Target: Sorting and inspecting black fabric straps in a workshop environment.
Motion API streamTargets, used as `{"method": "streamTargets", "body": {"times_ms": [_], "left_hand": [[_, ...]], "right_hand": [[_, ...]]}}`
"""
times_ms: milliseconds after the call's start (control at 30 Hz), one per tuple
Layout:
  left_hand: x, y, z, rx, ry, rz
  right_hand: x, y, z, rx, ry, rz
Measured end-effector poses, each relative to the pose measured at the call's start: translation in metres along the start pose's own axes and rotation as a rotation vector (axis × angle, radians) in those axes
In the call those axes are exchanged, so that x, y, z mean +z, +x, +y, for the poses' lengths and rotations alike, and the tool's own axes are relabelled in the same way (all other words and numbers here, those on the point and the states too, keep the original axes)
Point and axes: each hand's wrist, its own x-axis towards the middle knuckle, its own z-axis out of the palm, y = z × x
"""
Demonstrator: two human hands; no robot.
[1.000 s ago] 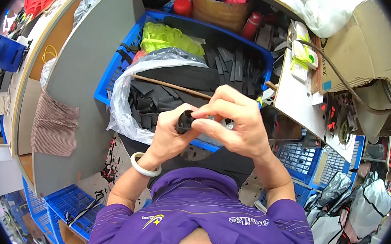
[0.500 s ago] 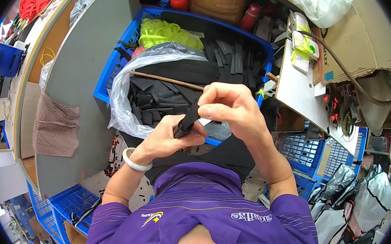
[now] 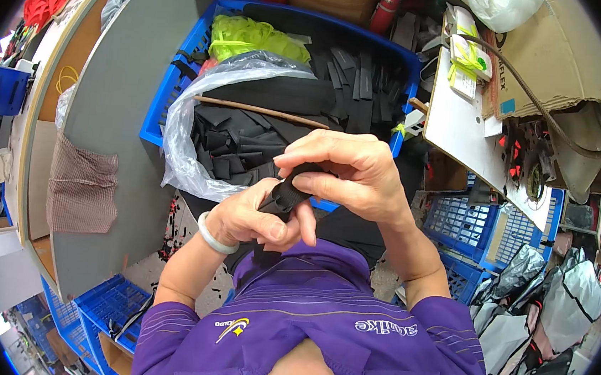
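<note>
Your view is bright and evenly lit — soft shadows, sharp centre — though straight edges bend toward the dark fisheye rim.

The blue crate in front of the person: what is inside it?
The blue crate holds black strap pieces, yellow-green straps and a clear plastic bag of black pieces with a thin wooden stick across. Its bottom is covered.

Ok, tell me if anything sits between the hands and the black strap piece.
Nothing does: the left hand and right hand both grip the black strap piece directly, above the clear bag of black pieces.
</note>
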Motion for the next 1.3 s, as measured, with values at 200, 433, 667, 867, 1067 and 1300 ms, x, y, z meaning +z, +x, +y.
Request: {"method": "streamTargets", "body": {"times_ms": [200,433,667,867,1067,1300], "left_hand": [[0.005,0.0,0.013,0.036,0.642,0.306],[0.011,0.025,-0.015,0.38,1.002,0.639],[0.014,0.014,-0.017,-0.063,0.439,0.392],[-0.006,0.017,-0.032,0.112,-0.12,0.224],[-0.018,0.029,-0.024,0.117,-0.012,0.496],[-0.041,0.021,-0.037,0.048,0.124,0.63]], "right_hand": [[-0.009,-0.005,0.0,-0.026,0.027,-0.096],[0.02,0.004,0.0,-0.078,-0.456,0.316],[-0.004,0.024,-0.002,0.152,-0.127,0.412],[-0.032,0.028,0.054,0.355,0.226,0.307],[-0.016,0.004,0.068,0.567,0.197,0.209],[-0.042,0.005,0.115,0.505,0.135,0.413]]}}
